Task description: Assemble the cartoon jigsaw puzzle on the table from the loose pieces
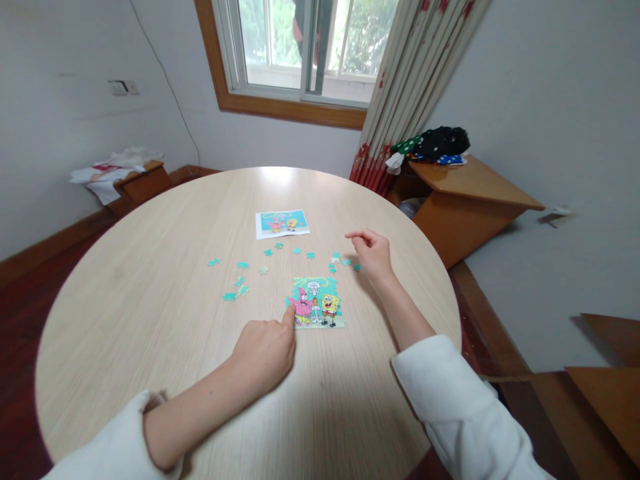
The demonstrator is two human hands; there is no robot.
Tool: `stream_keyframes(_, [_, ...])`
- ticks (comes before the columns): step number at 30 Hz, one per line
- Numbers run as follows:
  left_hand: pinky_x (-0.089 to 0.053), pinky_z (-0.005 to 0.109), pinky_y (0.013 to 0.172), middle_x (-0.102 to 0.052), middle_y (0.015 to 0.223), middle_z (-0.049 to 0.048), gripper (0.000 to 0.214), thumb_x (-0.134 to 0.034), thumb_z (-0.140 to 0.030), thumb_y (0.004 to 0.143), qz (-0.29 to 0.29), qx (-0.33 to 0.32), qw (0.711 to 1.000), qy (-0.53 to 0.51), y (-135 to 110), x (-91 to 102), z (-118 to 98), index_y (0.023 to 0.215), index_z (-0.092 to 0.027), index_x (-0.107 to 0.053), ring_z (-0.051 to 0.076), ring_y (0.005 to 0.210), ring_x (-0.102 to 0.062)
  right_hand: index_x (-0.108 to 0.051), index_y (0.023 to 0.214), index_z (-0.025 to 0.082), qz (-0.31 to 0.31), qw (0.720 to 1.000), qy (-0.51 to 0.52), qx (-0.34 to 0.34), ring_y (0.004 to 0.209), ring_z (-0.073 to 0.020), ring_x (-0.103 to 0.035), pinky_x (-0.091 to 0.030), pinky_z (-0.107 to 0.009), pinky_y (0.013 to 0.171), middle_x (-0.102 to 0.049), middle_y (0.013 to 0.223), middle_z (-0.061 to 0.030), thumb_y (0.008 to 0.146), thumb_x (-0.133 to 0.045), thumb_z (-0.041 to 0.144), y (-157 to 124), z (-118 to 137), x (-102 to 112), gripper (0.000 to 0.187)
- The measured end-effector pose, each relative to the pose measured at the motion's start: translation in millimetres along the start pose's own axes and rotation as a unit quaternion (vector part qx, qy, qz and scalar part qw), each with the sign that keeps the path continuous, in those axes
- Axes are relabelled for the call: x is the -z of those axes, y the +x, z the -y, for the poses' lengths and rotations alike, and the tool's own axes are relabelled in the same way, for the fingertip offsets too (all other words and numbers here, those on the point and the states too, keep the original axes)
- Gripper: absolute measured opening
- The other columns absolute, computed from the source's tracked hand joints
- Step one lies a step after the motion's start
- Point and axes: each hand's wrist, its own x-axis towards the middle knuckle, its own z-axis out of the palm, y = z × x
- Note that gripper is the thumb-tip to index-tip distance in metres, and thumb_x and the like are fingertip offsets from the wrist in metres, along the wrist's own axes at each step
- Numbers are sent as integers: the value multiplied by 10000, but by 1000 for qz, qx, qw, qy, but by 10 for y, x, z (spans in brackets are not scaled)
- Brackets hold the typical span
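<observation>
A partly assembled cartoon jigsaw lies in the middle of the round wooden table. My left hand is curled, its index finger pressed on the puzzle's left edge. My right hand hovers just right of several loose teal pieces, fingers bent together in a loose pinch; whether it holds a piece is hidden. More loose teal pieces lie scattered to the left of the puzzle. A printed reference picture lies farther back.
A slanted wooden side table with dark clothes on it stands at the right, beside a red-patterned curtain. A low wooden piece with papers sits at the far left. A window is behind.
</observation>
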Motion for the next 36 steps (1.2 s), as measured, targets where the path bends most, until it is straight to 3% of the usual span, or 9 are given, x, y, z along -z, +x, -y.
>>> stream_keyframes(9, [-464,341,623,-714,843,198,544,-276,-163,896,26,2,1000,5,-6,46,-14,1413,-11,-345,276,785,-699,-673,672,181,7,1000,-5,-6,487,-110,-314,-249,-247,479,-373,482,55,667,-489,204,-7,38,-1,185])
stream_keyframes(24, [-473,343,620,-710,834,203,539,-276,-163,895,19,-2,1000,6,-14,29,-15,1403,-3,-354,270,769,-695,-668,710,167,24,999,-23,0,493,-105,-307,-244,-244,476,-380,501,50,668,-480,252,19,-37,17,210])
stream_keyframes(30, [-480,345,626,-714,835,191,544,-276,-161,897,19,-7,1000,10,-23,39,-17,1415,-10,-345,271,765,-697,-641,744,169,-55,998,-13,-42,487,-97,-265,-203,-229,461,-311,509,64,667,-471,274,186,-209,242,214])
stream_keyframes(36, [-489,370,628,-713,850,201,555,-276,-151,894,27,-5,1000,7,-32,54,-18,1429,-8,-318,291,779,-698,-645,755,162,-86,995,-29,-49,491,-94,-293,-201,-232,462,-394,536,49,652,-455,240,277,-311,384,230])
